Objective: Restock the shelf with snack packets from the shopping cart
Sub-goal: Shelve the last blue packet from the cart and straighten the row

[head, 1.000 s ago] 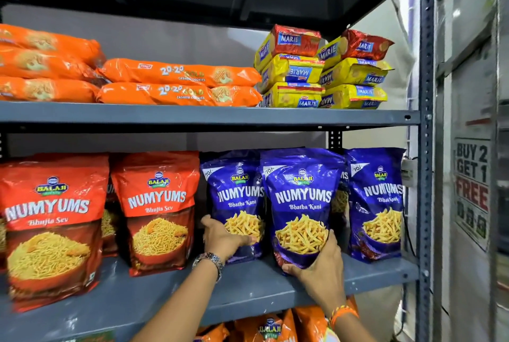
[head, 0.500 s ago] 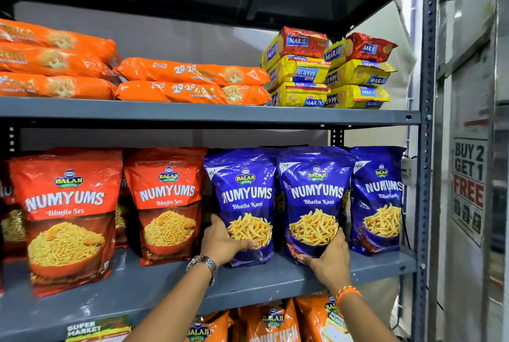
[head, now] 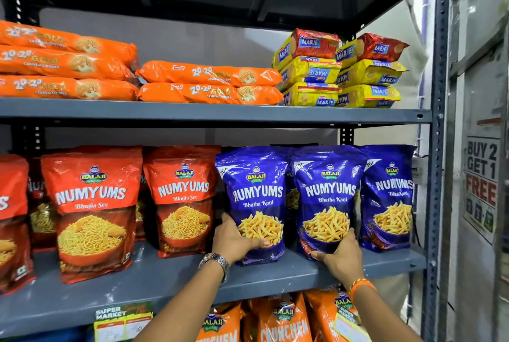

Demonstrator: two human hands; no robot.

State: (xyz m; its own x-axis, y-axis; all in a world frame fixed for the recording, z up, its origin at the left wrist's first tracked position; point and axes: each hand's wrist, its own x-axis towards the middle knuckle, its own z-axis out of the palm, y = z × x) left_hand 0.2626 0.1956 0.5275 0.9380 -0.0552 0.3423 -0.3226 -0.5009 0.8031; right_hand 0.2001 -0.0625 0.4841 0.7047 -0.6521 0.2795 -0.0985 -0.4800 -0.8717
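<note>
Three blue Numyums Bhatha Kani packets stand upright on the grey middle shelf (head: 154, 283). My left hand (head: 234, 242) grips the lower left side of the left blue packet (head: 256, 192). My right hand (head: 343, 255) holds the bottom of the middle blue packet (head: 329, 190), which stands on the shelf against its neighbours. A third blue packet (head: 388, 190) stands at the far right by the shelf post. The shopping cart is out of view.
Red Numyums Bhujia Sev packets (head: 95, 203) fill the shelf to the left. The upper shelf holds orange 20-20 cookie rolls (head: 212, 74) and stacked Marie biscuit packs (head: 311, 66). Orange packets (head: 283, 322) sit below. A steel upright (head: 438, 148) bounds the right side.
The middle blue packet has moved back and upright into line between the other two. Both hands stay on their packets. The view has shifted right.
</note>
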